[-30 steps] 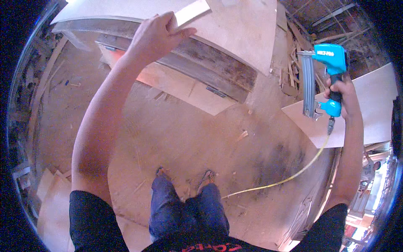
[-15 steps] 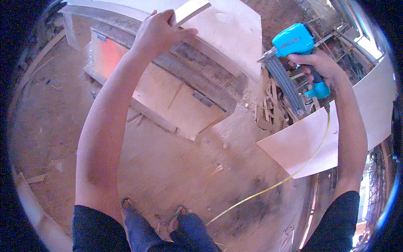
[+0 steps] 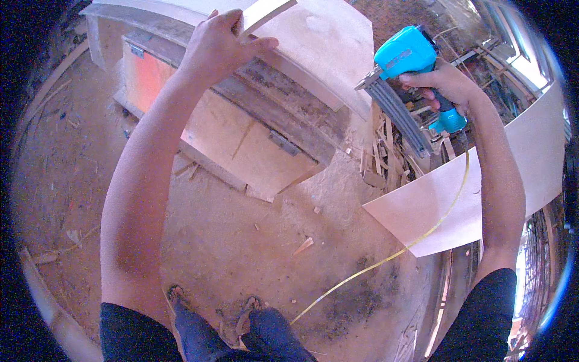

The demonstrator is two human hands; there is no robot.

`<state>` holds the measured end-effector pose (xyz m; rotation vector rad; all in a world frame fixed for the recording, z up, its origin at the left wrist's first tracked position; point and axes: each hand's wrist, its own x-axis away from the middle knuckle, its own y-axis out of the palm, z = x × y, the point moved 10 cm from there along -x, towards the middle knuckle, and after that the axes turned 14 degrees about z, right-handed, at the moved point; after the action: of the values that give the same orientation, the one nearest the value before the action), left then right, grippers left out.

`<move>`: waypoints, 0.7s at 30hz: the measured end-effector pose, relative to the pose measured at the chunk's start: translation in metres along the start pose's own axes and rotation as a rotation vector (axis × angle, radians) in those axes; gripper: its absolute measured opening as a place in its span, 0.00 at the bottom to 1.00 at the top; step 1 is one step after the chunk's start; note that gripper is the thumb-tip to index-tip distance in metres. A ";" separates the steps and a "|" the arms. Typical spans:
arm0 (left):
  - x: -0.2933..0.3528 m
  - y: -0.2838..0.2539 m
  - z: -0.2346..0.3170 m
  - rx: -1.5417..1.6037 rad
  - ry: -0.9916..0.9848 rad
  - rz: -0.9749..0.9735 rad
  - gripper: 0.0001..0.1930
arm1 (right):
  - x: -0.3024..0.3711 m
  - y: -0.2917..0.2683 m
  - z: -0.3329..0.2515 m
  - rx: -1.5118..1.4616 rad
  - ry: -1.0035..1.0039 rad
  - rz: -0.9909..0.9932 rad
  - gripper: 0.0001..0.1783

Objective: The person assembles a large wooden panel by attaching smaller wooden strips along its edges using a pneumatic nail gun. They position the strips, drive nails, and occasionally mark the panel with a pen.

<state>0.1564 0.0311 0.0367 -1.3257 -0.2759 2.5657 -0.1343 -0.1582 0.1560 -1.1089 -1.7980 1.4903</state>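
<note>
Nail gun (image 3: pixel 405 54) sits right of the pale panel (image 3: pixel 329 42), our right hand (image 3: pixel 449 87) wrapped round its grip, nose (image 3: pixel 367 79) aimed left, panel-side. Our left-hand (image 3: pixel 218 47) fingers hold the wood strip (image 3: pixel 265 13) over the panel, long axis slanting away rightward; contact unclear.

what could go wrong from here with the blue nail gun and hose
The blue nail gun in the right hand has its nose turned toward the person's left side, so an accidental shot might go toward the left forearm. The yellow hose runs down close to the person's right leg, so it could snag or trip a step. A wood scrap lies on the floor ahead of the feet and could be stepped on.
</note>
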 end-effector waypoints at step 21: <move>-0.001 -0.004 0.002 -0.041 -0.050 -0.044 0.38 | -0.011 0.014 0.011 -0.119 0.045 -0.089 0.19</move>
<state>0.1560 0.0345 0.0398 -1.2560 -0.3640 2.5722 -0.1344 -0.1724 0.1413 -1.0950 -1.9001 1.3109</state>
